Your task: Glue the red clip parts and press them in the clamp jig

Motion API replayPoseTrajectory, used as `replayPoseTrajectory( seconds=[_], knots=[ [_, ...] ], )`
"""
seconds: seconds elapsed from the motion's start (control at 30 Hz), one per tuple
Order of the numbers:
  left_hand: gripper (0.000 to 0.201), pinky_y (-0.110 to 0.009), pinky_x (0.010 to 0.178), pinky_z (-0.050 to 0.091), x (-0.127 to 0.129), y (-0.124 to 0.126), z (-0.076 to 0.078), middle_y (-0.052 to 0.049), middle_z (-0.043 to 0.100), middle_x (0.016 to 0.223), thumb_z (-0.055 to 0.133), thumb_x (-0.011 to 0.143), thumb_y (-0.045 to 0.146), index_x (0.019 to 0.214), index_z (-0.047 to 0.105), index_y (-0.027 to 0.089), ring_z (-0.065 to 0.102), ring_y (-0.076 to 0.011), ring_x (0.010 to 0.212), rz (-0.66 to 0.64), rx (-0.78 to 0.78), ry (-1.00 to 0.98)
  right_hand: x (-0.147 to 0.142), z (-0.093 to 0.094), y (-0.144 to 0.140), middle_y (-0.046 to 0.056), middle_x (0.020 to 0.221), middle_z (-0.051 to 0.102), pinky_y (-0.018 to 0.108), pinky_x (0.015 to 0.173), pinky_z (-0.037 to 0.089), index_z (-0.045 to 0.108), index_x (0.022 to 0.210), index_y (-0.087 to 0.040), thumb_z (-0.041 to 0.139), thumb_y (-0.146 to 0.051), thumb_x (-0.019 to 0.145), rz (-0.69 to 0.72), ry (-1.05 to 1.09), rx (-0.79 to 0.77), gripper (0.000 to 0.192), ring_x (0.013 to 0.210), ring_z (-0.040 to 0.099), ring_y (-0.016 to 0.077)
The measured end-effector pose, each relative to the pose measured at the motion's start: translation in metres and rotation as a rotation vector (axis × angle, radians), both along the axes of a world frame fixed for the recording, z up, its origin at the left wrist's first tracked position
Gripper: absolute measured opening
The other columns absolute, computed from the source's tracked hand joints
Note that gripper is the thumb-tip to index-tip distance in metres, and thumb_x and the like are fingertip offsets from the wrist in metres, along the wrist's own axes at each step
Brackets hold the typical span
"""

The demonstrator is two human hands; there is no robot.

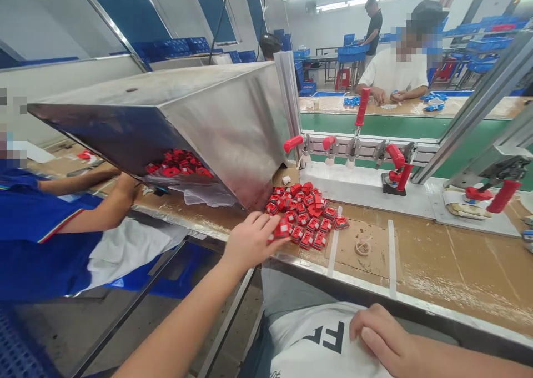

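My left hand reaches to the near left edge of a pile of small red plastic parts on the bench. Its fingers and thumb are closed around one red plastic part, partly covered by the fingertips. Many parts in the pile show a dark base and a small pale patch. My right hand is in front of my white shirt, below the bench edge. Its fingers are curled and no object shows in it, though the palm side is hidden.
A tilted sheet-metal bin holding more red parts stands left of the pile. Red-handled toggle clamps line a rail behind. Cardboard with a rubber band lies to the right. A co-worker in blue sits at left; another person works opposite.
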State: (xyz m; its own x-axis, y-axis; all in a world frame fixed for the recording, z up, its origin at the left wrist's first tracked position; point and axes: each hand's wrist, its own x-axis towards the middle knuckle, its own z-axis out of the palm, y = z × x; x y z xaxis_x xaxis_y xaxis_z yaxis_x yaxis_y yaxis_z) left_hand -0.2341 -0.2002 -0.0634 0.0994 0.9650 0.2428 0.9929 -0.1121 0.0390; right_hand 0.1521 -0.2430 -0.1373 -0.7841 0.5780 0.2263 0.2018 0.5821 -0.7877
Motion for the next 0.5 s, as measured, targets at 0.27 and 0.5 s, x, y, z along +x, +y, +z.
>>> replayPoseTrajectory(
  seconds=[0.27, 0.5],
  knots=[
    [0.056, -0.045, 0.105, 0.047, 0.054, 0.139, 0.026, -0.015, 0.068, 0.114, 0.07, 0.083, 0.063, 0.119, 0.069, 0.021, 0.056, -0.0362, 0.121, -0.128, -0.137, -0.049, 0.002, 0.021, 0.087, 0.0, 0.056, 0.055, 0.034, 0.049, 0.048, 0.061, 0.089, -0.028, 0.026, -0.051, 0.109, -0.551, 0.251, 0.039, 0.047, 0.048, 0.056, 0.0208],
    [0.06, -0.052, 0.093, 0.056, 0.044, 0.133, 0.014, -0.008, 0.075, 0.102, 0.053, 0.076, 0.073, 0.109, 0.073, 0.027, 0.069, -0.0343, 0.095, -0.146, -0.045, -0.075, 0.018, -0.024, 0.05, 0.003, 0.065, 0.07, 0.028, 0.06, 0.054, 0.066, 0.083, -0.023, 0.008, -0.065, 0.105, -0.154, 0.075, 0.305, 0.074, 0.059, 0.068, 0.0168]
  ],
)
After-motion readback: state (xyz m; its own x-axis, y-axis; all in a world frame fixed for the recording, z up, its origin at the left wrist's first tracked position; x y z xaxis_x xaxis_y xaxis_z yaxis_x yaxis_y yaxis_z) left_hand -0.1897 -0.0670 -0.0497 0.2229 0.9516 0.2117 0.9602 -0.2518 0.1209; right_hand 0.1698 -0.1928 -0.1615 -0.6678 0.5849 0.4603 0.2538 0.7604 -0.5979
